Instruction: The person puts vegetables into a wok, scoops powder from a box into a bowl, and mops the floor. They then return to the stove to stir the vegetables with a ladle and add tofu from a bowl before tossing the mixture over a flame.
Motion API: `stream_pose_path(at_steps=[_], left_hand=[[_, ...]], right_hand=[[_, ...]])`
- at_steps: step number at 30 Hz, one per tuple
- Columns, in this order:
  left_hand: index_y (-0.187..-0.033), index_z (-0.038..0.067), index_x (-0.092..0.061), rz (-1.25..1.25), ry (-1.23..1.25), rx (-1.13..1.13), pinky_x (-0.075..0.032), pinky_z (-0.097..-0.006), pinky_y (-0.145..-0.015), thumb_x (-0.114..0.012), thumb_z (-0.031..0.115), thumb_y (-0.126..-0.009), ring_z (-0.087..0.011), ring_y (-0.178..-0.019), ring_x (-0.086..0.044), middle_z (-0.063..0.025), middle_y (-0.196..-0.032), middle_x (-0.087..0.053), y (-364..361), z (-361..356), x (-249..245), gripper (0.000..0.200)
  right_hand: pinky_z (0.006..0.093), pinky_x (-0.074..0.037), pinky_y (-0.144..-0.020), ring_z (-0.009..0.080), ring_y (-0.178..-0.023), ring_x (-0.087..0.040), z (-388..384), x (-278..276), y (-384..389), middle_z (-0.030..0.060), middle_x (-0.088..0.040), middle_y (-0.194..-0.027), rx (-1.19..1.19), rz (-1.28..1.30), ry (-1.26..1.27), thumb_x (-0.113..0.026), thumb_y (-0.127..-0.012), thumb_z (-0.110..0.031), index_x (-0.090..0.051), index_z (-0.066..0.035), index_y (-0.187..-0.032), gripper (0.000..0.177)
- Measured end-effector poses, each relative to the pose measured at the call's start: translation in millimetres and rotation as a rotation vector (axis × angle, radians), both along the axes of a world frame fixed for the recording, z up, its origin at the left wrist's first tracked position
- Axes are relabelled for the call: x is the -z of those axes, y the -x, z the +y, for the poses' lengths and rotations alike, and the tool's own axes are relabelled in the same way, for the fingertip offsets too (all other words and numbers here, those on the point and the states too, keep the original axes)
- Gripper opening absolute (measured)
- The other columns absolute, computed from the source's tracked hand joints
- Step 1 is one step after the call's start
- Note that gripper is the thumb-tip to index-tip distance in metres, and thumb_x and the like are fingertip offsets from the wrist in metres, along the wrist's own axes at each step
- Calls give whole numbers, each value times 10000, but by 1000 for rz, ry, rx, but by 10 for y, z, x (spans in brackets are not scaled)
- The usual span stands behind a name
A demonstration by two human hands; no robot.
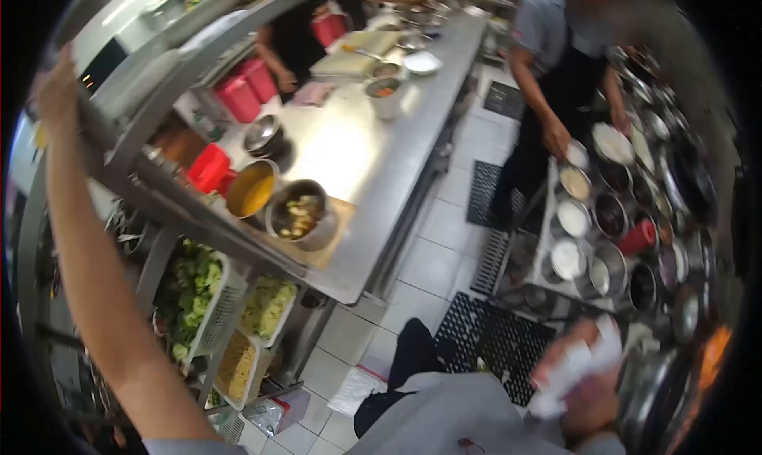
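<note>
At the far upper left, my left arm is stretched up, with my left hand (57,90) at the end of the steel overshelf (119,122); its fingers are small and blurred against the metal. Low on the right, my right hand (591,411) is closed around a crumpled white cloth (583,368), beside the stove. A wok (647,391) lies just right of that hand, with orange flame (714,356) at its edge. On the counter, nearer my left arm, stand a pot of yellow-orange liquid (254,189) and a steel pot with chunky pieces (299,211).
Baskets of leafy greens (194,296) and chopped vegetables (270,306) sit under the steel counter (381,193). Containers of white and dark contents crowd the right-hand station (548,272), where a co-worker (556,66) stands. Another person (290,50) is behind the counter. Black mats (508,348) cover part of the tiles.
</note>
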State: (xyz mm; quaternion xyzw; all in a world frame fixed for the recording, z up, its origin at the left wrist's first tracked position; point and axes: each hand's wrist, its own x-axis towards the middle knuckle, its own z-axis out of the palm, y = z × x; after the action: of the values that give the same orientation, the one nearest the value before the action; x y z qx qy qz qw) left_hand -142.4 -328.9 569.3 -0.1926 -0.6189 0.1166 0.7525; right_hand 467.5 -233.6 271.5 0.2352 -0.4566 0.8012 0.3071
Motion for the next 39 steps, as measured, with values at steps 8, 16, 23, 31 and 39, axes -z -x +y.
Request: stream_pose_path(at_steps=[8, 16, 23, 31, 39], left_hand=[[-1201, -54, -511, 100, 116, -431, -298, -604, -978, -515, 249, -870, -392, -1208, -420, -300, -1253, -476, -309, 533, 329, 448], [-1193, 277, -575, -4, 173, 132, -427, -435, -891, -558, 213, -848, -373, -969, -558, -186, -1047, -609, 538, -276, -182, 351], [-1160, 216, -581, 76, 73, 282, -390, -437, -955, -614, 235, -815, -465, -1117, -454, -339, -1229, -430, -60, -19, 79, 346], [-1108, 170, -622, -103, -64, 529, -407, -414, -943, -567, 141, -834, -430, -1132, -465, -323, -1226, -432, -155, 102, 188, 281], [-1126, 163, -590, 74, 110, 142, -448, -396, -833, -544, 212, -872, -338, -891, -562, -199, -1057, -580, 674, -100, 33, 263]], right_hand=[[314, -472, -887, 179, -1012, -592, -586, -572, 674, 123, -617, -1124, -217, 98, 123, -552, -898, -81, -545, -3, -1199, 310], [300, -482, -849, 180, -989, -599, -285, -663, -119, 99, -628, -1118, -57, 278, 93, -516, -907, -76, -598, -30, -1136, 247], [288, -492, -816, 181, -968, -605, -356, -816, -216, 77, -638, -1113, -135, 313, 117, -485, -915, -72, -645, -54, -1081, 231], [289, -499, -781, 184, -942, -618, -496, -682, 255, 75, -648, -1103, 232, 1031, -131, -489, -904, -82, -668, -54, -1063, 241], [346, -417, -956, 246, -1096, -563, -910, 591, 398, 175, -592, -1169, -85, -149, 61, -506, -905, -52, -505, 28, -1241, 345]])
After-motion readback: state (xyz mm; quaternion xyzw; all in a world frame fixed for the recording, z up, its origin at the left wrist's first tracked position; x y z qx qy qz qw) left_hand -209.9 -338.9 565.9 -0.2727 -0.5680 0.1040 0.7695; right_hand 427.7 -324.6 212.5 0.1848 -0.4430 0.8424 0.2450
